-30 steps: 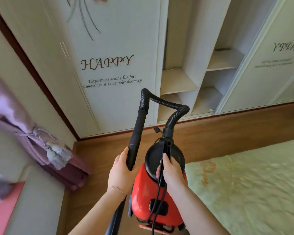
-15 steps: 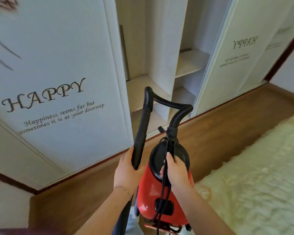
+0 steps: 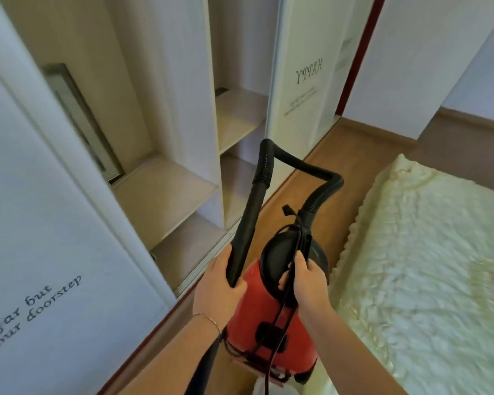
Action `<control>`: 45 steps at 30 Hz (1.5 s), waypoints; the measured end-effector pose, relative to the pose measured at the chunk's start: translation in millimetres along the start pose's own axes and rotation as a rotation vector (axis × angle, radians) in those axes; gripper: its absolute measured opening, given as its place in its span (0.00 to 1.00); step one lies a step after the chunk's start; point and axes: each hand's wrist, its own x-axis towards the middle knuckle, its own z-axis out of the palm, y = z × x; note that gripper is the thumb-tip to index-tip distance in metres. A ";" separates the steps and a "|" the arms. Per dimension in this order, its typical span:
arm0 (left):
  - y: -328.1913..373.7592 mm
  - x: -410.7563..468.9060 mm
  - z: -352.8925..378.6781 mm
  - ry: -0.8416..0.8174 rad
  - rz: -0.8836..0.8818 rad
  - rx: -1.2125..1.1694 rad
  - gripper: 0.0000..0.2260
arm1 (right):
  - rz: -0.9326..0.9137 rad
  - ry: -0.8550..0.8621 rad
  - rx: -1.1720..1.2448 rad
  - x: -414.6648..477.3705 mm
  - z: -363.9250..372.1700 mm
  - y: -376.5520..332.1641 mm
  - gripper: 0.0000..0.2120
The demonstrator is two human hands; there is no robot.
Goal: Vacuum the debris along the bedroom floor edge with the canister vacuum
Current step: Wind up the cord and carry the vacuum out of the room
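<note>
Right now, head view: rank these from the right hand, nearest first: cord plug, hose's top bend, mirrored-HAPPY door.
1. cord plug, just ahead of the right hand, above the canister.
2. hose's top bend, farther ahead and to the left.
3. mirrored-HAPPY door, farthest, straight ahead.

A white wardrobe door (image 3: 54,252) fills the 9 o'clock side, with dark script reading "far but" and "doorstep". From 10 to 12 o'clock the wardrobe stands open, showing pale wooden shelves (image 3: 166,192) in two bays split by a white upright panel (image 3: 188,95). A thin framed panel (image 3: 80,121) leans in the left bay at 10 o'clock. At 1 o'clock a second door (image 3: 303,89) carries mirrored "HAPPY" lettering. A shaggy cream cover (image 3: 425,252) spreads from 3 to 5 o'clock; whether it is a bed or a rug cannot be told.
</note>
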 end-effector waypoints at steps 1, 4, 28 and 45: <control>0.5 15.7 4.4 -0.023 0.016 0.001 0.27 | -0.007 0.024 0.004 9.6 1.4 -3.0 0.18; 2.4 62.2 19.9 -0.083 0.045 0.012 0.27 | 0.008 0.082 0.013 44.1 2.5 -8.9 0.18; 118.6 492.2 203.9 -0.279 0.117 0.017 0.29 | 0.068 0.335 0.103 438.9 -63.5 -172.4 0.17; 219.3 808.1 336.1 -0.433 0.179 -0.044 0.28 | 0.111 0.508 0.239 723.3 -111.7 -321.2 0.17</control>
